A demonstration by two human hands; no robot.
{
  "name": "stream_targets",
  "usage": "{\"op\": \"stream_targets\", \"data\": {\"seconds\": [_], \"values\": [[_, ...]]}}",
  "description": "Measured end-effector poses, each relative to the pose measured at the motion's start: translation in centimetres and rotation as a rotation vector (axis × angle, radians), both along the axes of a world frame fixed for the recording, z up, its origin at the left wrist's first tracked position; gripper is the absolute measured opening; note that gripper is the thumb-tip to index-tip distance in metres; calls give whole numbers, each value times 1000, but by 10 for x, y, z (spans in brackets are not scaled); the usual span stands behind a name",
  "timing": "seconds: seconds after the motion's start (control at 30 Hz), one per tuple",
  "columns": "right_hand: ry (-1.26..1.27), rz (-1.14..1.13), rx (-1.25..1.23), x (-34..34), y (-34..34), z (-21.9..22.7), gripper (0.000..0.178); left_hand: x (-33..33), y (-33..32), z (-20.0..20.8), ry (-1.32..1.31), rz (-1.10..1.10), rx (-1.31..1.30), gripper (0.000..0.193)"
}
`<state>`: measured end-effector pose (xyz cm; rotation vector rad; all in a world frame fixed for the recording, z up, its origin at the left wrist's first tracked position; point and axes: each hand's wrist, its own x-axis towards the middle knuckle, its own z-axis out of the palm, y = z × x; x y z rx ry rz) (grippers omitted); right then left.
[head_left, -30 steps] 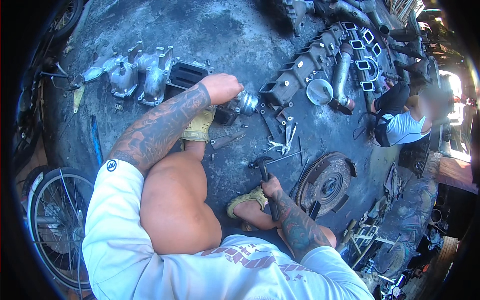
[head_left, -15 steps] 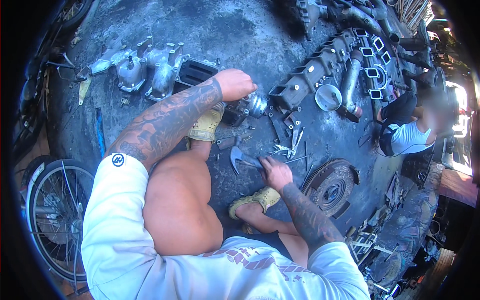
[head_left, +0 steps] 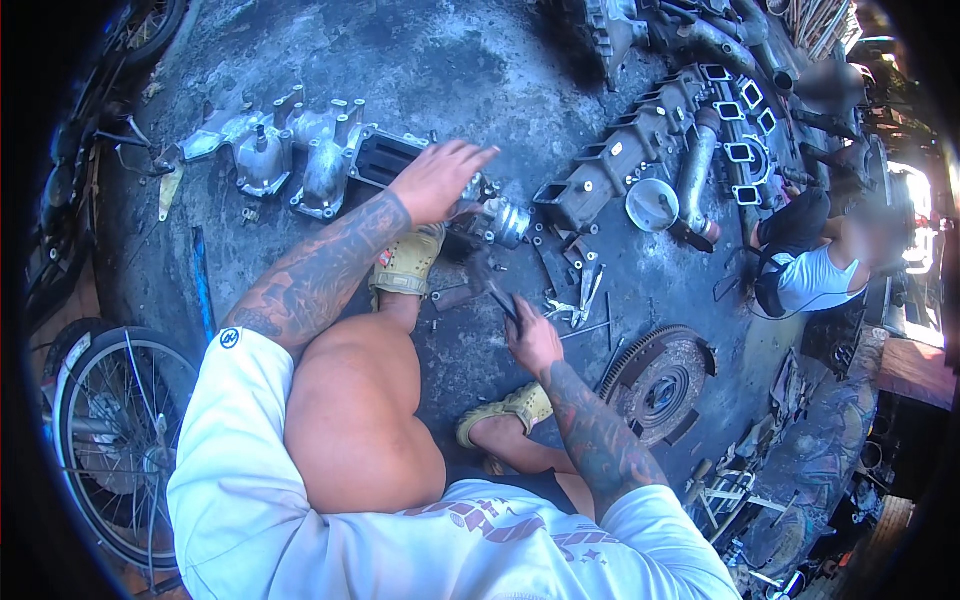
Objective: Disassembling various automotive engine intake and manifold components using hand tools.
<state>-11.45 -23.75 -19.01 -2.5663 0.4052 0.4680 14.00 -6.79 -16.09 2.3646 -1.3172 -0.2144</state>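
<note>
My left hand is over a metal engine part with a silver cylindrical end, its fingers stretched out. What its palm touches is hidden. My right hand is closed round the handle of a hammer, whose head is smeared by motion just below that part. The part lies on the dark floor beside my foot in a yellow clog. Left of it sits a cast aluminium intake manifold with a rectangular opening.
A long dark manifold, a round metal cup and a pipe lie to the right. Locking pliers and a toothed flywheel are nearer. A bicycle wheel stands at left. Another person crouches far right.
My right hand has raised the hammer up toward the engine part. My left hand has shifted slightly left, its fingers going from curled to stretched out.
</note>
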Motion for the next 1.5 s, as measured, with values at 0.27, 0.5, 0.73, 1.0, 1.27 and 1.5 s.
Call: {"op": "stream_targets", "data": {"seconds": [0.27,0.5,0.73,1.0,1.27,1.5], "values": [[-117,-1363,1128,-20,3,8,22,-18,40,-34,-61,288,-75,107],[-259,-1763,1311,-58,-42,41,22,-36,109,39,-187,524,-115,67],[-297,-1712,1630,-113,-16,34,26,-98,128,170,-425,464,-336,46],[-236,-1390,1701,-109,27,89,31,-141,67,303,-449,265,-522,30],[-374,-1255,1437,-48,30,76,26,-73,42,229,-198,496,-648,34],[-633,-1486,960,54,86,22,22,-50,55,210,-204,674,-741,41]]}}
